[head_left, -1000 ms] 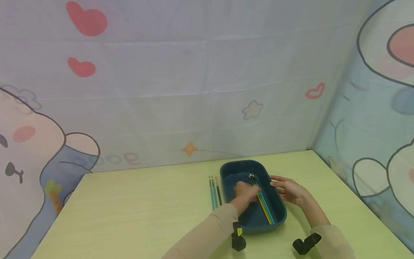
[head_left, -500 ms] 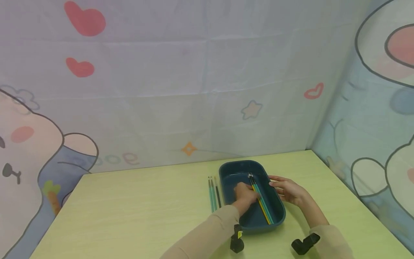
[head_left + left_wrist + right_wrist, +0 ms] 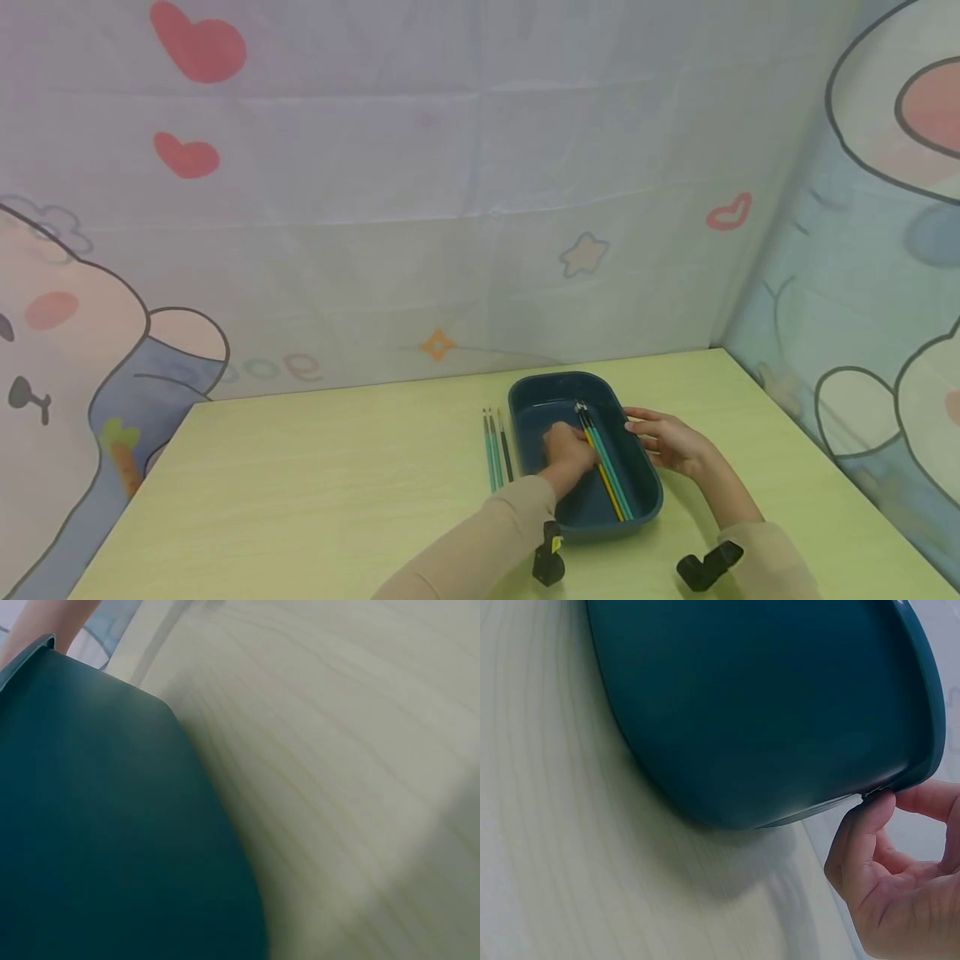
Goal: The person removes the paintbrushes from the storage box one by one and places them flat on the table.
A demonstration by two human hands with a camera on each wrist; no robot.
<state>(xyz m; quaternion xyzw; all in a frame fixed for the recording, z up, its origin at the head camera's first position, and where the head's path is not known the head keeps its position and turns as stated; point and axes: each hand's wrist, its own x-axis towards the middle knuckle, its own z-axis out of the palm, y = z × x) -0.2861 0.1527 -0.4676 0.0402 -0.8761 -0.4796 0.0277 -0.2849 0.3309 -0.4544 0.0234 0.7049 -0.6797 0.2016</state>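
Observation:
A dark teal plastic box (image 3: 555, 382) stands on the table with several slim paintbrushes (image 3: 611, 471) lying lengthwise in it, teal-handled and one yellow. My left hand (image 3: 568, 450) is inside the box, fingers curled at the yellow paintbrush (image 3: 607, 483) and covering part of it; the fingertips are hidden. At the right side, my right hand (image 3: 675, 442) grips the box's rim between thumb and fingers. The right wrist view shows this hand (image 3: 900, 877) at the rim from below. Only the box's outer wall (image 3: 127, 810) fills the left wrist view's near side.
More paintbrushes (image 3: 492, 450), teal and dark-handled, lie side by side on the table (image 3: 300, 483) just left of the box. A printed cloth (image 3: 375, 167) hangs behind the table, with another on the right. Black wrist cameras (image 3: 549, 558) sit at both sleeves.
My left hand has drawn slightly left inside the box, and the yellow paintbrush's near end has shifted a little left from the teal ones. The right hand keeps its hold on the rim.

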